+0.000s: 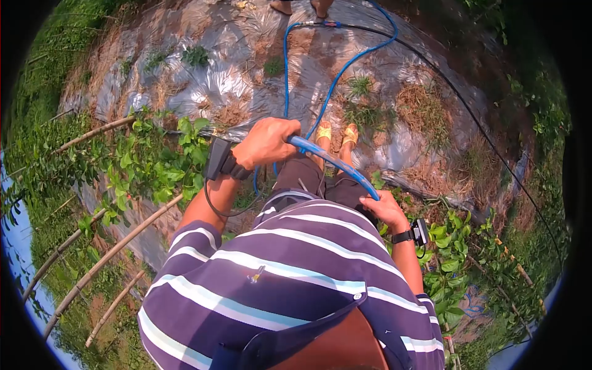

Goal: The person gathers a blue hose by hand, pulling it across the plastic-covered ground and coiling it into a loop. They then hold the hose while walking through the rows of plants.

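Observation:
A blue hose point(336, 161) runs in an arc in front of my body, between my two hands. My left hand point(266, 143) is closed around its upper left end, fingers wrapped round it. Lower on the right, my right hand point(385, 209) grips the other end of the arc. More of the thinner blue hose loops over the ground beyond my hands and meets a black hose point(456, 92) near the top. Dark devices are strapped to both wrists.
Silvery plastic sheeting point(259, 80) with dry grass and weeds covers the ground. Leafy plants point(148, 160) and wooden poles point(117, 259) stand at the left, more plants point(447, 246) at the right. Another person's feet point(320, 7) are at the top.

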Motion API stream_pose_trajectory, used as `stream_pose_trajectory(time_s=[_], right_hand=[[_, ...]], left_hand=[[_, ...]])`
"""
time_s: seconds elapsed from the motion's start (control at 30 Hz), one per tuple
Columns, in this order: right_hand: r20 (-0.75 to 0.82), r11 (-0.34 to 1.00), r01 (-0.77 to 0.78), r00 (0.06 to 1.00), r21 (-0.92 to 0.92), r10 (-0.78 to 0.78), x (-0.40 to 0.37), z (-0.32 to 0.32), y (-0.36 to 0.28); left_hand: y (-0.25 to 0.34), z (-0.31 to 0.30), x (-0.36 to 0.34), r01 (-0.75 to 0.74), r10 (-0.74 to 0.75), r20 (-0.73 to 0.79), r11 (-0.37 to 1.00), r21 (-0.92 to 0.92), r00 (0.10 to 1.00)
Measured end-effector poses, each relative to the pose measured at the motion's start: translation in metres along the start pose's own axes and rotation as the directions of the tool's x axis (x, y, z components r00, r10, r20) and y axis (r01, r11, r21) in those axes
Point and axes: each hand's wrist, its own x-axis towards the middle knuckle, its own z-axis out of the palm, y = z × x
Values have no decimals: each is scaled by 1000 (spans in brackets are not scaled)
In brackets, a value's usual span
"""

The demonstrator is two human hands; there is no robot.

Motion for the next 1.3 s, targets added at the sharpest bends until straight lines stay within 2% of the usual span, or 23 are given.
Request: stream_pose_trajectory(time_s=[0.07,0.17,0.2,0.27,0.3,0.37,0.5,0.67,0.77,0.87,1.0,1.1,1.3], right_hand=[[35,1000,-8,999,-20,8,5,2,-5],[82,999,-40,996,-16,41,13,2,-9],[91,1000,-12,996,4,12,17,1,-4],[79,999,-46,996,1,46,19,-1,-7],[87,1000,-26,996,6,25,18,-2,-12],[104,998,-57,993,28,54,20,-5,-15],[115,997,-66,992,47,60,23,-9,-25],[126,1000,-21,992,-17,23,31,-9,-25],[169,997,-7,985,-81,21,33,-7,-27],[204,989,35,979,-143,-5,34,-7,-24],[217,987,-2,975,-160,37,36,-10,-24],[192,985,-32,979,-172,66,37,-13,-31],[200,978,9,979,-209,34,41,-17,-42]], left_hand=[[-7,-6,5,16,-16,4,999,31,1000],[-11,-14,13,-68,71,-36,995,70,997],[-11,-15,15,-47,49,-34,997,59,998],[-13,-18,22,-167,170,-66,984,58,983],[-14,-19,25,-153,156,-70,987,48,985],[-16,-21,30,-214,223,-88,972,100,971],[-25,-19,29,-203,214,-90,972,117,973],[-30,-18,-4,-120,126,-58,988,101,990],[-29,-17,-28,-16,16,-2,997,71,1000],[-33,-11,-44,30,-29,-16,998,64,999],[-32,1,-56,116,-117,7,990,84,993],[-34,15,-62,151,-150,-14,987,51,989],[-37,33,-85,223,-223,-91,975,-8,971]])
